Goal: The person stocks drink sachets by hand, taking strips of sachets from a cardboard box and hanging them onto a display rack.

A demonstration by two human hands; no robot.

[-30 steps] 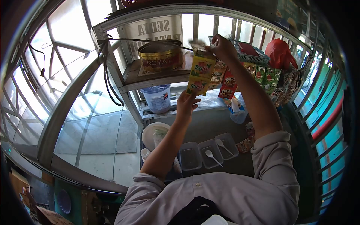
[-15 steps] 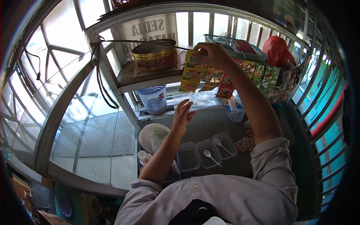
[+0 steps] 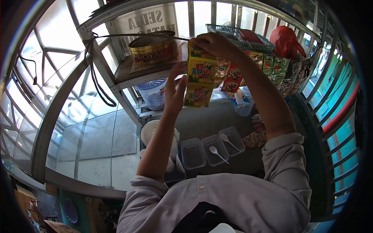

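A strip of yellow Teajus sachets (image 3: 201, 72) hangs from a dark strap (image 3: 116, 35) stretched along the shelf front. My right hand (image 3: 213, 44) is closed on the top of this strip, at the strap. Just left of the sachets, my left hand (image 3: 175, 91) is raised with its thumb apart from its fingers; nothing shows in it, and the fingertips are slightly blurred. Red and brown Cocorio sachets (image 3: 233, 75) hang to the right, partly behind my right forearm. More green sachets (image 3: 275, 70) hang beyond it.
A Royal tin (image 3: 151, 54) stands on the wooden shelf, with a teal basket (image 3: 260, 46) and red plastic bag (image 3: 285, 40) further right. Below are a lidded bucket (image 3: 153, 95), plastic containers (image 3: 193, 153) and two white spoons (image 3: 218, 154). Metal posts frame the left side.
My left hand has risen toward the Teajus strip and now stands beside it. The strip has turned to face me more squarely. My right hand stays at its top; the view has shifted slightly.
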